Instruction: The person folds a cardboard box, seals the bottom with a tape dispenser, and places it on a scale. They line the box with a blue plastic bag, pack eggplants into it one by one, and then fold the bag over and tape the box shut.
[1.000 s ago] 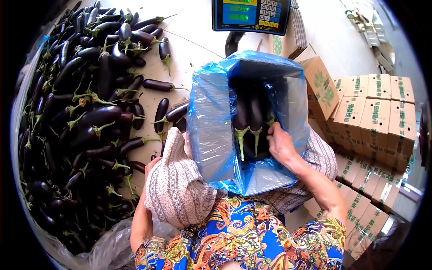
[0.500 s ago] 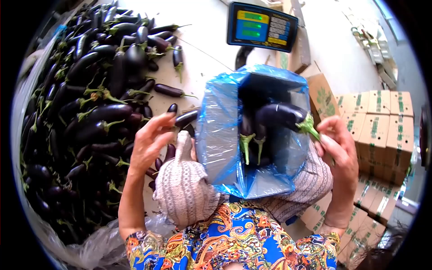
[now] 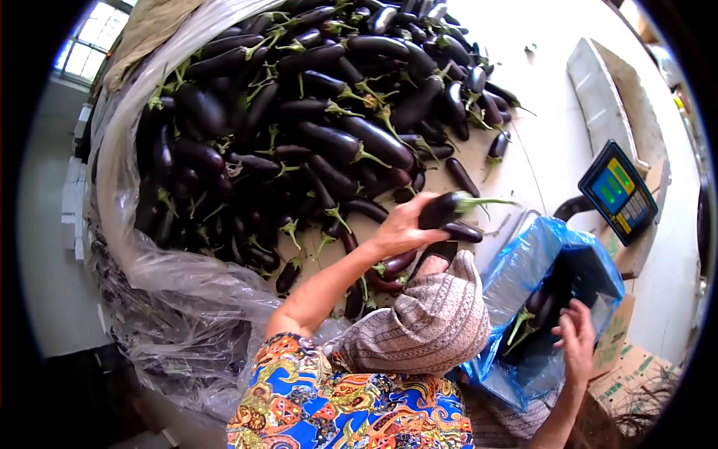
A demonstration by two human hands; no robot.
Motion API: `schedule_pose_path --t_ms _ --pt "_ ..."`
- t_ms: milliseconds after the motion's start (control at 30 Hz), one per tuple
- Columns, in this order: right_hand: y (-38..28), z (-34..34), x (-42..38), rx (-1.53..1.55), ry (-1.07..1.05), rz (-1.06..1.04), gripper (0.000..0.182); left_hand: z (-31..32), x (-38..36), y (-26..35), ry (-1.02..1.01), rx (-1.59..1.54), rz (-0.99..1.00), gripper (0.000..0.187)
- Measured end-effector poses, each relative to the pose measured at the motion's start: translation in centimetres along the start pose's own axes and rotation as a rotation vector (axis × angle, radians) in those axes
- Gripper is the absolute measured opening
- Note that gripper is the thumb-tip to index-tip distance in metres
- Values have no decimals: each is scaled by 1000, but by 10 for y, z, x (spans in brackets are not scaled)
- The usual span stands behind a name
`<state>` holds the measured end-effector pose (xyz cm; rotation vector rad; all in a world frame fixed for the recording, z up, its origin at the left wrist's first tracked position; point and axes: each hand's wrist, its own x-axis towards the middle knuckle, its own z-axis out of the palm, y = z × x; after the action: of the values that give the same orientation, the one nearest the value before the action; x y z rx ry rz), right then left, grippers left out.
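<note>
My left hand (image 3: 406,229) is wrapped round a dark purple eggplant (image 3: 440,212), whose green stem points to the right. Another eggplant (image 3: 464,233) lies just below it, close to my fingers. At the lower right stands a box lined with a blue plastic bag (image 3: 512,273), with a few eggplants (image 3: 532,310) inside, stems toward me. Over the right side of this bag hovers my right hand (image 3: 574,338), fingers apart and slightly bent, holding nothing. A large heap of eggplants (image 3: 336,138) spreads across the floor beyond my left arm.
A scale display (image 3: 618,192) with green digits rises behind the bag. Clear plastic sheeting (image 3: 206,295) borders the heap on the left. My knee in patterned cloth (image 3: 422,322) sits between heap and bag. Cardboard boxes (image 3: 636,385) stand at the lower right.
The view has swung left toward the heap. My right hand has let go of the eggplant it held over the bag. My left hand, empty before, now grips an eggplant.
</note>
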<state>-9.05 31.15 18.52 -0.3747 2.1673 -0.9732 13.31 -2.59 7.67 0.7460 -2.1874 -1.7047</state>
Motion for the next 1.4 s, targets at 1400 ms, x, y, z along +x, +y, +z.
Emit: schedule_pose_path --t_ms 1400 --pt "75 38 13 -439 -25 -167 87 -209 -25 -57 285 -914 -193 43"
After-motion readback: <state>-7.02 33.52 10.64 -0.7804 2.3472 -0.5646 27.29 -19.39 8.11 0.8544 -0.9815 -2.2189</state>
